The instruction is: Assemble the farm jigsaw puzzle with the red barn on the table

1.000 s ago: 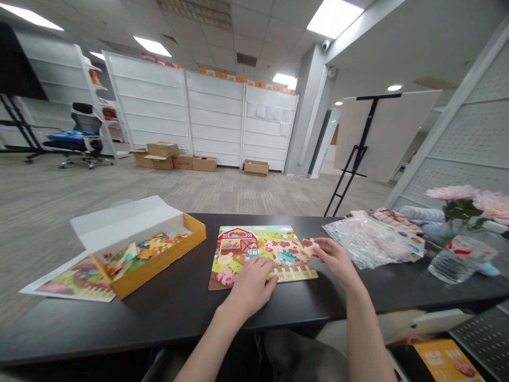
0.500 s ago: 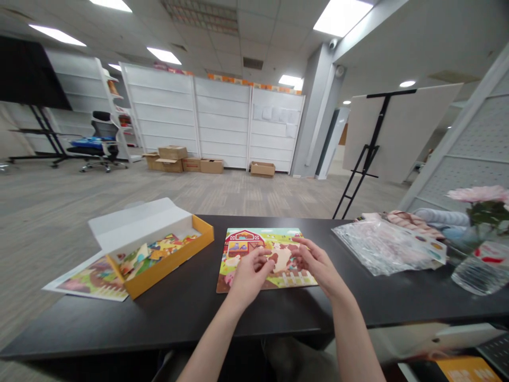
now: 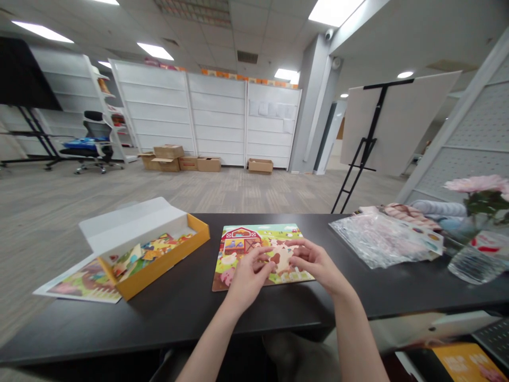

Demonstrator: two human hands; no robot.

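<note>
Curled hands (image 3: 249, 268) (image 3: 317, 265) partly hide cow piece (image 3: 283, 259), grip unclear; yellow box (image 3: 165, 263) left, plastic packet (image 3: 379, 239) right.

A flat, rectangular puzzle board (image 3: 274, 233) bearing a farm scene is spread beneath the left fingers (image 3: 257, 255) and right fingers (image 3: 305, 244). A red barn is shown beyond and left of the left fingers, with a white hen and a pink pig just left of them. Between both sets of fingers, a cream, brown-patched cow piece (image 3: 282, 258) is framed, partly hidden; whether it is raised cannot be told.
</note>
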